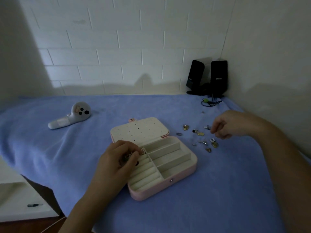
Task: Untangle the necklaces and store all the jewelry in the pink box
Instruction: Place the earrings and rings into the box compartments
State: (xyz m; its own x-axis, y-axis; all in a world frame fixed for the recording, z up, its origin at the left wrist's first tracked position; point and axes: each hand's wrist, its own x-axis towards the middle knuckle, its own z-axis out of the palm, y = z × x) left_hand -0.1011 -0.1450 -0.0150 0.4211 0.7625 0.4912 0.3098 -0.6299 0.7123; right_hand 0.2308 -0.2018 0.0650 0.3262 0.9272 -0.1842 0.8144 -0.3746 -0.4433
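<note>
Cloth (185, 207), soft, blue and napped, covers the table in loose folds. On it sits the pink box (152, 193), a smooth, round-cornered case lying open. Its long axis runs from near left to far right, and the front wall with its small snap button faces the person. The lid (139, 130) lies flat behind the base, its cream inner face dotted with rows of tiny holes.

Inside, the cream lining forms padded ring rolls on the left and three long troughs on the right, which show bare lining. The left hand (121, 158) hovers over the far end of the ring rolls, fingers curled around small pieces (126, 157) that are too dim to identify.

Scattered jewelry (200, 134), gold and silver bits, lies on the cloth just right of the box. The right hand (222, 126) hangs over it with fingertips drawn together; whether they pinch anything cannot be told.
</note>
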